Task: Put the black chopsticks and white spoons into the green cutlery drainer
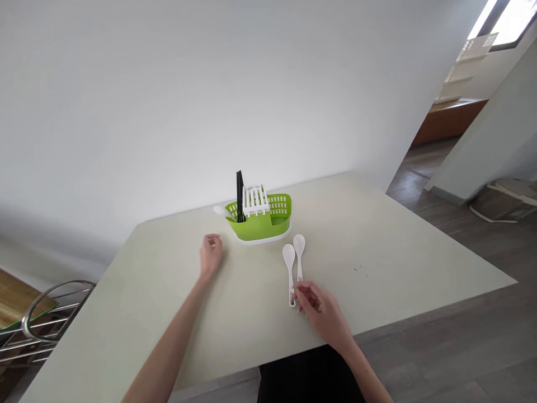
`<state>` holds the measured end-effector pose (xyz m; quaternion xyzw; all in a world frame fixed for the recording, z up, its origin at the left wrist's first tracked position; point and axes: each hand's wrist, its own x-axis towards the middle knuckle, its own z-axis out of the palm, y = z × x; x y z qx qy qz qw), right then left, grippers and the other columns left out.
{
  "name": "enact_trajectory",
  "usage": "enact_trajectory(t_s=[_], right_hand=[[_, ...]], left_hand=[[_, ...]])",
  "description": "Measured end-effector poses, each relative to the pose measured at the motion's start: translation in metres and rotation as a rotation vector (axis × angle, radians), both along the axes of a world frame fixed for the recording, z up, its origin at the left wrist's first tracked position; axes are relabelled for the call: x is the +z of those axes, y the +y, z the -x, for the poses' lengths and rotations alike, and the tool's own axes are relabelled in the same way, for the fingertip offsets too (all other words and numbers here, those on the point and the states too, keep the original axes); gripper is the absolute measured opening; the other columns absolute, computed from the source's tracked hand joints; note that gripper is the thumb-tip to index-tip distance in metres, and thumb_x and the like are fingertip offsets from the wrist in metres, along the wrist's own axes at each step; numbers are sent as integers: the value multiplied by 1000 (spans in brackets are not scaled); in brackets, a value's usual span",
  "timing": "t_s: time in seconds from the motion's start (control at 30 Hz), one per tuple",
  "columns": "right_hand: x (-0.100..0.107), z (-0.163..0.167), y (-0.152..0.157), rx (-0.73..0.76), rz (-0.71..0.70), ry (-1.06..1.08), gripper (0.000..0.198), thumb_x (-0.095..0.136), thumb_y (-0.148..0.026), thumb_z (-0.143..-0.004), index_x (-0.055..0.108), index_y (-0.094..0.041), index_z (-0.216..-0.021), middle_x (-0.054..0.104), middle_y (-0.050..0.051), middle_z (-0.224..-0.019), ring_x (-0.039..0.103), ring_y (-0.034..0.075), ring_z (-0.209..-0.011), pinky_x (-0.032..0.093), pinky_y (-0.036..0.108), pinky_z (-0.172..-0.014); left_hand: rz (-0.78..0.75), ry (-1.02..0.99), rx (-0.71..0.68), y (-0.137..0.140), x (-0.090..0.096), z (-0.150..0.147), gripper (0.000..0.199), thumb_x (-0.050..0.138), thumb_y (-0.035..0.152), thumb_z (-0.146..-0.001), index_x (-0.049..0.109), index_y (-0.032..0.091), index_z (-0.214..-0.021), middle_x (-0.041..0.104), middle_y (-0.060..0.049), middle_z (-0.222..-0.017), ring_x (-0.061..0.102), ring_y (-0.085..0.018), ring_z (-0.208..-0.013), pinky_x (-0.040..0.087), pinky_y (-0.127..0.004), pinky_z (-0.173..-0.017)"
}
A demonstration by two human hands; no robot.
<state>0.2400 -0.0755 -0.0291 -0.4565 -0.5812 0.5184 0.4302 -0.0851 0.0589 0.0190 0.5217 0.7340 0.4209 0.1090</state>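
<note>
Two white spoons lie side by side on the table: the left spoon (288, 256) and the right spoon (299, 244), bowls pointing away from me. My right hand (322, 311) is closed around the handle end of the right spoon, its fingertips beside the left spoon's handle. Resting on the table with curled fingers, my left hand (210, 256) shows nothing in it. Just beyond my hands stands a green utensil basket (255, 228) with a white slatted rack (255, 200). Black chopsticks (239, 196) stand upright in it, and a white utensil (220, 211) leans out on the left.
The pale table (377, 246) meets a white wall (188, 112) at the back. Left of it is a metal rack (50, 327) with a wooden board. On the floor at the far right sits a bag-like thing (505, 196).
</note>
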Motion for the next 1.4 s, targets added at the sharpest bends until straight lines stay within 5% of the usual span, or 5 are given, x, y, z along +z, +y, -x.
enact_trajectory(t_s=[0.27,0.5,0.9,1.13,1.4], right_hand=[[-3,0,0,-9,-27,8,36,50,-53,-104,67,-21,-111,76,7,-97,66,16,-73,53,29,-71],[-1,0,2,-16,-40,10,39,50,-56,-104,66,-22,-110,76,7,-95,65,17,-71,53,30,-69],[-7,-2,2,2,-26,-35,41,48,-59,-103,66,-22,-112,75,8,-97,66,17,-72,54,30,-69],[-7,-2,1,-11,-24,-44,42,49,-59,-103,67,-22,-111,76,9,-99,68,18,-72,55,31,-68],[-8,-1,1,-8,-21,-38,42,49,-60,-103,67,-22,-112,76,9,-97,68,19,-72,55,33,-69]], left_hand=[[234,200,-441,-34,-21,-108,35,54,54,-95,63,26,-114,66,3,-70,65,-19,-66,42,-29,-63],[335,298,-524,-22,-21,-154,39,59,53,-95,68,25,-120,71,-6,-81,68,-25,-74,42,-34,-64],[270,-320,-613,-37,14,-95,47,57,68,-93,62,22,-101,72,-3,-83,49,-11,-47,41,-28,-50],[-100,-529,-556,-42,73,-51,34,63,49,-98,61,25,-121,72,-5,-101,49,-9,-54,46,-27,-54],[-576,-741,-421,-2,122,-21,11,65,24,-90,62,24,-100,61,0,-88,46,-10,-61,51,-26,-64]])
